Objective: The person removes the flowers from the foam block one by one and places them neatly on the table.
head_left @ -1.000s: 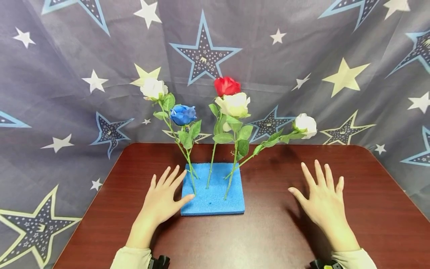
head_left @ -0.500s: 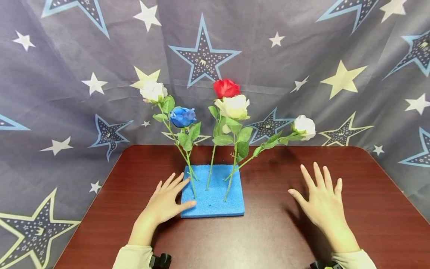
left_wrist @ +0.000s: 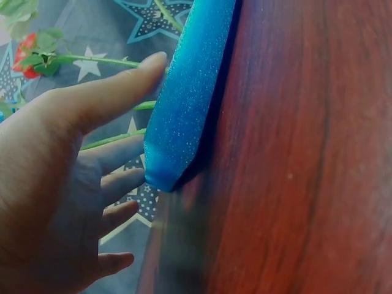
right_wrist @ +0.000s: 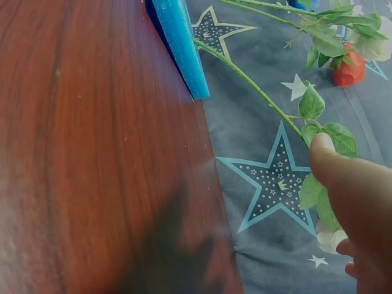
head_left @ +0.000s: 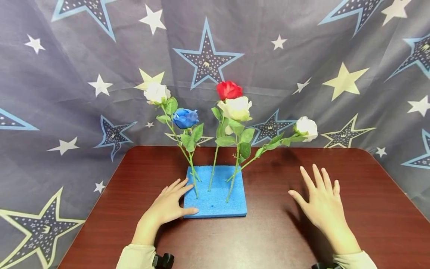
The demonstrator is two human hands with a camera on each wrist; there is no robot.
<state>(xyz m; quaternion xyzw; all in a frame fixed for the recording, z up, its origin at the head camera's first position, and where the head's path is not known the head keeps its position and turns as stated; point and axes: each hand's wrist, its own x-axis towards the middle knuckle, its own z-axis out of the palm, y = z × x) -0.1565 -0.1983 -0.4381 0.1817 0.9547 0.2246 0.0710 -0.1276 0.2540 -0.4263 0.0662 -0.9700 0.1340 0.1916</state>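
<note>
A blue foam block (head_left: pixel 220 209) lies on the table with several artificial roses stuck in it. My left hand (head_left: pixel 168 204) is at its left side, fingers extended, thumb over the front left corner. In the left wrist view the thumb (left_wrist: pixel 116 92) comes up to the block's upper face; whether it presses there I cannot tell. A blue rose (head_left: pixel 185 118) and a white rose (head_left: pixel 156 93) lean left. A red rose (head_left: pixel 229 90) and a cream rose (head_left: pixel 236 108) stand in the middle. Another white rose (head_left: pixel 307 129) tilts far right. My right hand (head_left: pixel 323 207) hovers with spread fingers, holding nothing.
The dark red-brown table (head_left: pixel 268 231) has rounded back corners. Right behind it hangs a grey curtain (head_left: pixel 255 22) printed with stars. The right-leaning stem reaches out beyond the block toward the right hand's side.
My left hand has drawn slightly toward me along the block's left side, its fingers lower and closer together. The right hand has hardly moved. The head view has shifted slightly.
</note>
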